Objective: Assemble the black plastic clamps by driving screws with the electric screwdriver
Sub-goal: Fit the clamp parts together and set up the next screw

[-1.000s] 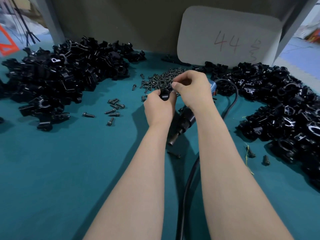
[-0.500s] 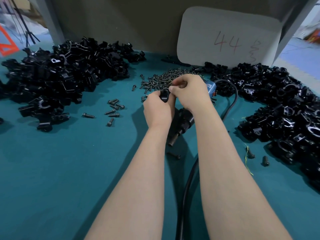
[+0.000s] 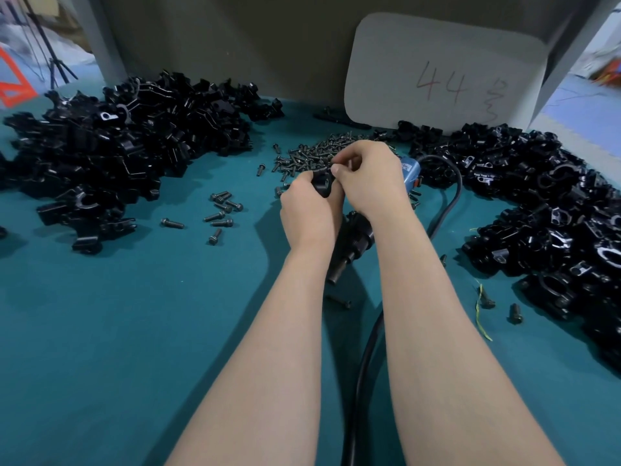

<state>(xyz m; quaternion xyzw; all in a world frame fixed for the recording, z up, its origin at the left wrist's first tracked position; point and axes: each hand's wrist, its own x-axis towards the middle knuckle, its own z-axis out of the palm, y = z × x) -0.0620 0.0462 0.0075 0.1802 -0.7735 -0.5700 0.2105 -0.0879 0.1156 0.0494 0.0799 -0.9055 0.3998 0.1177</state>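
While left hand (image 3: 307, 213) grips clamp (image 3: 321, 186), right hand (image 3: 369, 183) fingers (image 3: 337, 169) pinch a likely screw into it; next grab screwdriver (image 3: 354, 237).

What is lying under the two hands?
The electric screwdriver: its black nose shows between the wrists, its blue rear beyond the right hand. Its middle is covered by that hand.

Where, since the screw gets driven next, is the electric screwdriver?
Head view, centre: the electric screwdriver lies on the table beneath the right hand, beside the screw pile.

Screws (image 3: 322, 153) lie between left clamp pile (image 3: 127, 146) and right pile (image 3: 544, 203).
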